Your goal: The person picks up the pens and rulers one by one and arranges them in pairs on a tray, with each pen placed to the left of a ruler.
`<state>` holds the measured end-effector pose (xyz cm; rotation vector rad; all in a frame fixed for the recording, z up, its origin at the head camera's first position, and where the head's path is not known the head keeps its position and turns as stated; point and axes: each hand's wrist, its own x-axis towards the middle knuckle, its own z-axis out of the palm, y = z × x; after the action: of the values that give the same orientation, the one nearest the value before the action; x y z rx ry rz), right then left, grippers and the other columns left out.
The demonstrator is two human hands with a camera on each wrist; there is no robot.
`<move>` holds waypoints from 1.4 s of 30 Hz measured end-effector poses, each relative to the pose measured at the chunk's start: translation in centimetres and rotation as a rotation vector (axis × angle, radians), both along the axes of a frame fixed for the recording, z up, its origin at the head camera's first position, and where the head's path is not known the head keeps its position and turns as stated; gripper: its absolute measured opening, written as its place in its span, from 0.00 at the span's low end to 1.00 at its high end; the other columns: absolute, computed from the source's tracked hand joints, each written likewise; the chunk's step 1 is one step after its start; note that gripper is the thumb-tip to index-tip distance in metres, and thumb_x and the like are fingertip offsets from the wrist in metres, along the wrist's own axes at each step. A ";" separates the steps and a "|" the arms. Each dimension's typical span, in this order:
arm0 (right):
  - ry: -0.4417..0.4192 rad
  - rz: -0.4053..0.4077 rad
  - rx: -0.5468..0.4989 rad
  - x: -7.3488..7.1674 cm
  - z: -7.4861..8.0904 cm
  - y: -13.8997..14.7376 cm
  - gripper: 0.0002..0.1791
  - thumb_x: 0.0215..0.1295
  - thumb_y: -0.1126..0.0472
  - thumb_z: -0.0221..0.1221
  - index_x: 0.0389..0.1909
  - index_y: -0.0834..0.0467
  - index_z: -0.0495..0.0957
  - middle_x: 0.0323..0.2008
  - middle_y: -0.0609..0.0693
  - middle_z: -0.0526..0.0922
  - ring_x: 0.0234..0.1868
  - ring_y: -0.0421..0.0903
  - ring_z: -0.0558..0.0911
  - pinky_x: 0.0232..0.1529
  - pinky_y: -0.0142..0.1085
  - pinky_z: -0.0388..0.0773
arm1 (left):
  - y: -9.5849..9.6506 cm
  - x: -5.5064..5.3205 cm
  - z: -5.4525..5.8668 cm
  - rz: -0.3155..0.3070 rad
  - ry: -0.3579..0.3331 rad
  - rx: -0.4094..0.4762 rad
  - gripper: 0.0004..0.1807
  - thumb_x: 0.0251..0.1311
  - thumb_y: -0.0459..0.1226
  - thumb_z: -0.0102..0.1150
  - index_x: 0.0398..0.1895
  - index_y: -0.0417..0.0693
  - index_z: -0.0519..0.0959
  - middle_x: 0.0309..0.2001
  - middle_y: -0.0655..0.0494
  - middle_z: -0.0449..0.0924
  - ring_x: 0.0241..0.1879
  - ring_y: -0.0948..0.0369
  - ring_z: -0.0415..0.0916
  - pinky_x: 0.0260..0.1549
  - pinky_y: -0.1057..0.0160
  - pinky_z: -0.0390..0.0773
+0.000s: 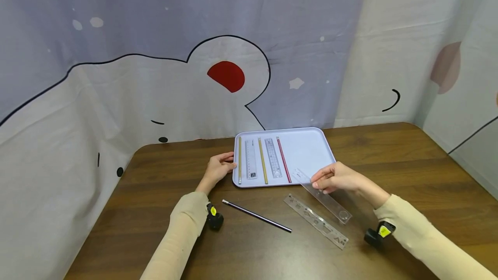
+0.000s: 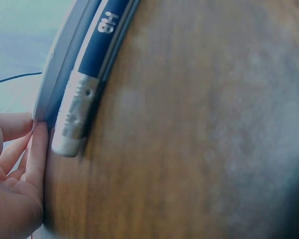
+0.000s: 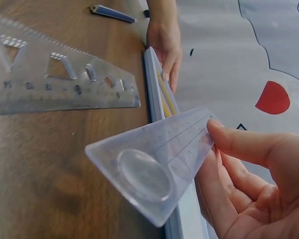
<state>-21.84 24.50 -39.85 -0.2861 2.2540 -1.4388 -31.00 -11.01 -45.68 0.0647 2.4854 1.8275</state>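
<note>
Head view: the left hand (image 1: 218, 170) pinches the left rim of the pale tray (image 1: 307, 150), thumb and fingers closed on it; the right hand (image 1: 338, 178) clamps a clear ruler (image 1: 330, 205). The ruler's far end overlaps the tray's near edge; whether they touch, I cannot tell from where I stand.

"Why those grips, do you suppose?"

"The left presumably steadies the tray. The right takes the strip between thumb and fingers, nearer its far end, perhaps because that leaves most of the thin plastic uncovered. Note the row inside the tray: yellow pencil (image 1: 239, 161), wide ruler (image 1: 250, 159), second yellow pencil (image 1: 263, 161), narrow ruler (image 1: 273, 157), red pencil (image 1: 284, 159). All lie apart, which suggests deliberate spacing. On the table (image 1: 136, 193), nearer us, lie a cut-out ruler (image 1: 316, 221) and a dark pencil (image 1: 256, 216)."

"And what do the wrist views add?"

"Left wrist: the lettering HB (image 2: 107, 23) on the dark pencil, too small to read from the head. Right wrist: a round, lens-like disc (image 3: 145, 174) in the clear ruler, seen large, with the thumb tip set beyond it. Only the head view shows the whole row."
</note>
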 end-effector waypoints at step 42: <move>-0.062 -0.087 -0.016 -3.8 -0.2 -1.1 0.25 0.54 0.61 0.62 0.49 0.73 0.72 0.26 0.39 0.82 0.26 0.34 0.78 0.32 0.28 0.81 | -0.2 0.1 -0.1 -0.034 0.061 0.043 0.23 0.50 0.29 0.61 0.53 0.38 0.74 0.45 0.42 0.79 0.37 0.59 0.80 0.37 0.61 0.82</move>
<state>-25.66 23.40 -40.02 -0.1477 2.2310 -1.4892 -30.92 -11.22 -45.74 0.1660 2.4689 1.8936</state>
